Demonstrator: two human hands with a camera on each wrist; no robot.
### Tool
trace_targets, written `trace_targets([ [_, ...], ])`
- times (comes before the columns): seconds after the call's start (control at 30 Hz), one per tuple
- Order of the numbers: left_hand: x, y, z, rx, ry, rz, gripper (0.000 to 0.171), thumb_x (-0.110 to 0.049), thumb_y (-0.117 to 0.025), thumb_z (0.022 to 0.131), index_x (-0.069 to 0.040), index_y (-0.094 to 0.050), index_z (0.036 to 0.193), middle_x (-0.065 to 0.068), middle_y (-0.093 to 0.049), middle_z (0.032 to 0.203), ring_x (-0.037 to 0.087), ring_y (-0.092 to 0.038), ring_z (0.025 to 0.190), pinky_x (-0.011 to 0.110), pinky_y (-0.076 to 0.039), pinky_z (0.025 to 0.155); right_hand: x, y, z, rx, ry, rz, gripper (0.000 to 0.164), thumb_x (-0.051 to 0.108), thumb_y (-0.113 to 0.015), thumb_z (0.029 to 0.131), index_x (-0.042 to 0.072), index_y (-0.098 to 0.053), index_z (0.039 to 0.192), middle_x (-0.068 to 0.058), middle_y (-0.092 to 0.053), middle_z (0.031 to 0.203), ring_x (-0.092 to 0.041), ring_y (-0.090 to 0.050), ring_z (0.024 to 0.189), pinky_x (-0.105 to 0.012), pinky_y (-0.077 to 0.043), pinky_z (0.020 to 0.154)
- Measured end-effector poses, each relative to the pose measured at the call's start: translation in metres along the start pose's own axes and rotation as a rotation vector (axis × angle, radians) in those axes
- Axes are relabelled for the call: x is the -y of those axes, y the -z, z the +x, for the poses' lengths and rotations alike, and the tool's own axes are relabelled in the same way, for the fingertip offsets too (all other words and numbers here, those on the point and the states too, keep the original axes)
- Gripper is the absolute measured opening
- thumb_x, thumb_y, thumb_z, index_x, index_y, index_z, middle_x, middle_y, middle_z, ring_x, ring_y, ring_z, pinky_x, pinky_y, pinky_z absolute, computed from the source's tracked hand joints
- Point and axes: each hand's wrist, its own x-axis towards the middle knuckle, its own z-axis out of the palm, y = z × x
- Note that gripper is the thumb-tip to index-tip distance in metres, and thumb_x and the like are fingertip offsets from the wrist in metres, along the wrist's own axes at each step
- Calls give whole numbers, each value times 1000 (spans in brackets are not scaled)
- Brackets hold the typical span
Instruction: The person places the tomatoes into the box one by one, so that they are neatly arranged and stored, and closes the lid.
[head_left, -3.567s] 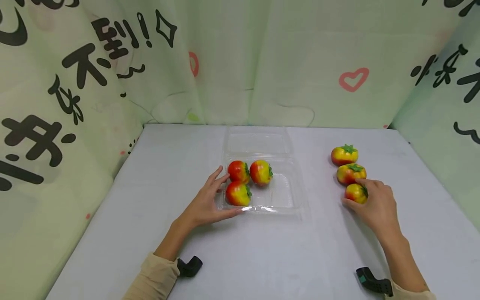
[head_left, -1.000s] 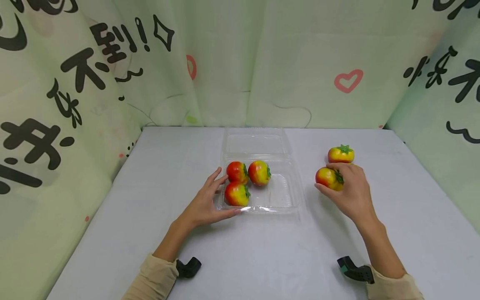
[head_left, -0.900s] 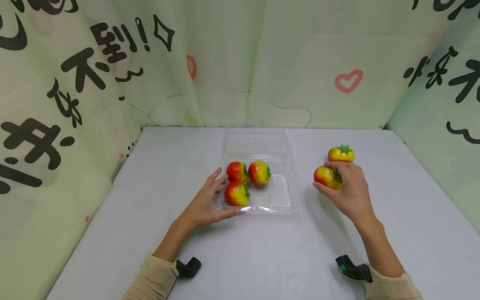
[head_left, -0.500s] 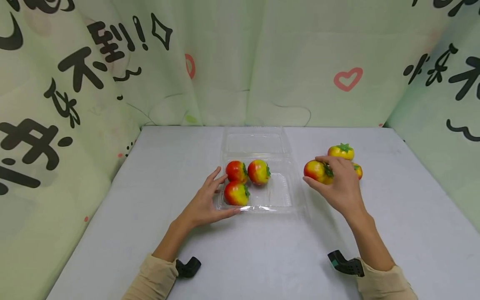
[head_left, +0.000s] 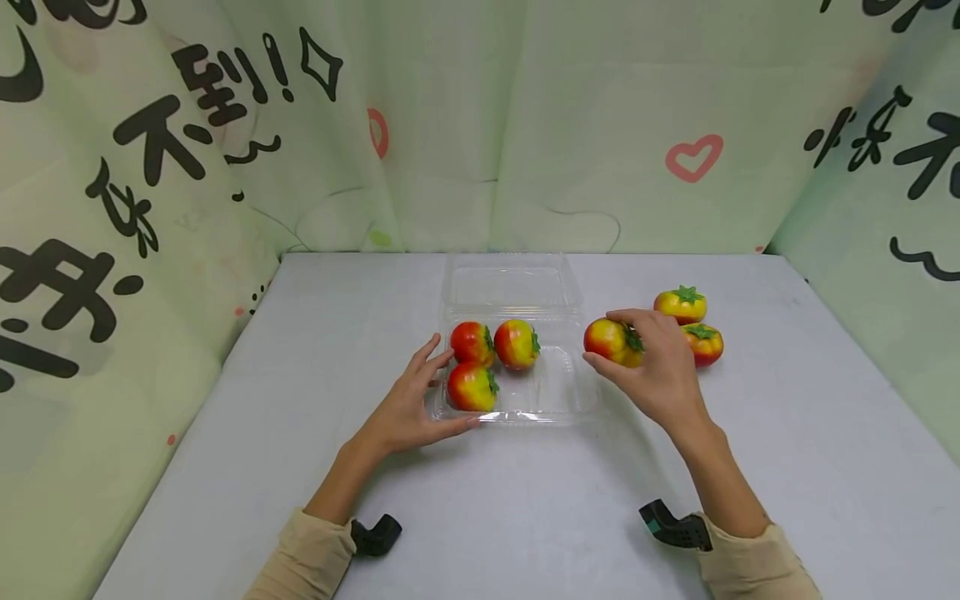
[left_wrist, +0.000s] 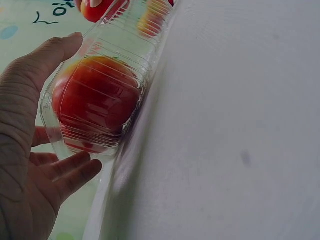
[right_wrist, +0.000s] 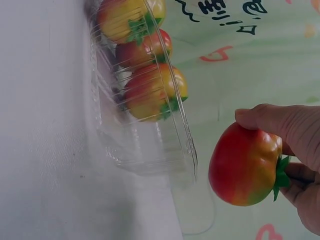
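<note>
My right hand (head_left: 654,367) pinches a red-and-yellow persimmon (head_left: 611,341) with a green leafy top, raised off the table just right of a clear plastic clamshell box (head_left: 558,392). The right wrist view shows the thumb on one side of this persimmon (right_wrist: 244,167), its leafy top towards the palm. My left hand (head_left: 412,408) holds the box's near left corner, thumb along the front rim and fingers at the left side. Inside the box lie three persimmons, one (head_left: 517,344) at the back right. The left wrist view shows another persimmon (left_wrist: 95,95) through the ribbed wall.
Two more persimmons stand on the table to the right, one (head_left: 681,305) behind the other (head_left: 703,344), close past my right hand. The box's lid (head_left: 510,282) lies open towards the back. A printed curtain (head_left: 585,125) surrounds the white table (head_left: 517,508).
My right hand has taken the nearest persimmon from the row at the right and carried it left towards the box. My left hand has kept its place at the box corner.
</note>
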Motion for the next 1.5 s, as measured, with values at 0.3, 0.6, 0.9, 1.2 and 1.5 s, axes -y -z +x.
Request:
trace_targets([
  [0.3, 0, 0, -1, -1, -9, -4, 99, -41, -88, 77, -4, -40, 155, 13, -18, 170, 34, -53, 137, 50, -49, 108, 10, -8, 0, 33, -6, 22, 54, 16, -89, 79, 2, -65, 125, -19, -64, 125, -37, -52, 120, -60, -46, 100],
  [0.6, 0, 0, -1, -7, -5, -10, 99, -41, -88, 77, -5, -40, 156, 12, -18, 170, 33, -51, 139, 50, -49, 107, 20, -17, 1, 42, 52, 51, 54, 17, -89, 79, 3, -65, 125, -17, -66, 124, -36, -52, 117, -54, -52, 92],
  [0.9, -1, 1, -1, 1, 0, -23, 98, -41, -88, 78, -5, -40, 156, 12, -17, 170, 33, -50, 140, 50, -49, 108, 30, -30, 1, 79, 74, 72, 53, 20, -88, 81, 4, -64, 126, -15, -65, 124, -32, -52, 116, -52, -55, 91],
  [1.2, -1, 1, -1, 0, 0, -24, 98, -39, -89, 77, -4, -40, 155, 12, -18, 170, 34, -52, 138, 50, -48, 108, 35, -39, -1, 121, 79, 92, 54, 22, -88, 82, 6, -64, 128, -13, -65, 126, -31, -52, 118, -52, -56, 95],
  [1.5, -1, 0, -1, -3, 7, -14, 98, -40, -88, 77, -5, -41, 156, 10, -17, 170, 34, -52, 139, 50, -49, 107, 39, -45, -4, 149, 90, 107, 56, 24, -89, 81, 5, -64, 128, -13, -66, 125, -31, -54, 118, -51, -56, 96],
])
